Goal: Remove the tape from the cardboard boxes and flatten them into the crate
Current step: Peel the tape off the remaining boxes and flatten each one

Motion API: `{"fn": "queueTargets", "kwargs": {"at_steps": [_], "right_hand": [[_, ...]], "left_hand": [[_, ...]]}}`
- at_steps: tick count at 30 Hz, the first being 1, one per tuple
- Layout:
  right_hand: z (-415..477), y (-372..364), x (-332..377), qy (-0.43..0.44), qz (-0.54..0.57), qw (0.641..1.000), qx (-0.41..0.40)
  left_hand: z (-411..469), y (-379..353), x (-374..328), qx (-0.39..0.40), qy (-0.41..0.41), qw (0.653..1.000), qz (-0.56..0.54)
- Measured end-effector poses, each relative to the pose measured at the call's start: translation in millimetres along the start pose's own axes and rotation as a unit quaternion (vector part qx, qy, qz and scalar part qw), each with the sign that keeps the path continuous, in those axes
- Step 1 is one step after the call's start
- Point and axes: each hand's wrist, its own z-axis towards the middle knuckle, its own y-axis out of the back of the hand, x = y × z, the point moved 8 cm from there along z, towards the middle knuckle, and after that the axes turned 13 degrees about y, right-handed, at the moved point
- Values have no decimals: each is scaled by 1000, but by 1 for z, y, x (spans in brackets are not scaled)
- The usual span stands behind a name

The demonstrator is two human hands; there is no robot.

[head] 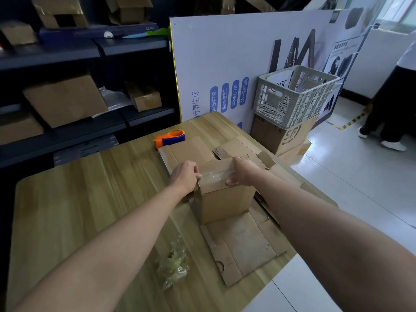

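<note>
Step in hand: tape removal. The box (225, 201) stands on the counter (90, 188); left grip (185, 174) holds its top edge, right grip (244, 172) clasps the top, thumb on the tape (216, 176). Next, likely: peel the strip free.

Fingertips of right hand (244, 171) hidden behind box (225, 199); bystander (392, 109) cropped

bare left arm (126, 226) and left grip (185, 174), bare right arm (315, 219) and right grip (244, 171), uncovered throughout
</note>
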Motion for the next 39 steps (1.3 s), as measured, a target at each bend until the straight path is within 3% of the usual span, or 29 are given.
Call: {"fn": "queueTargets", "kwargs": {"at_steps": [6, 12, 23, 27, 31, 34, 39], "right_hand": [[1, -1, 2, -13, -13, 1000, 12], [3, 0, 6, -16, -33, 999, 22], [5, 0, 4, -18, -24, 999, 15], [5, 0, 5, -12, -46, 999, 17], [5, 0, 5, -14, -47, 999, 19], [6, 1, 4, -16, -38, 999, 12], [7, 1, 7, -14, -51, 998, 25]], "left_hand": [[-5, -7, 0, 16, -20, 1000, 8], [-16, -5, 4, -50, -65, 996, -22], [7, -3, -4, -23, 0, 999, 37], [7, -15, -11, -3, -56, 990, 133], [-4, -22, -20, -60, -193, 966, 162], [-8, -21, -22, -33, -240, 965, 101], [2, -16, -15, 15, -149, 988, -26]]}}
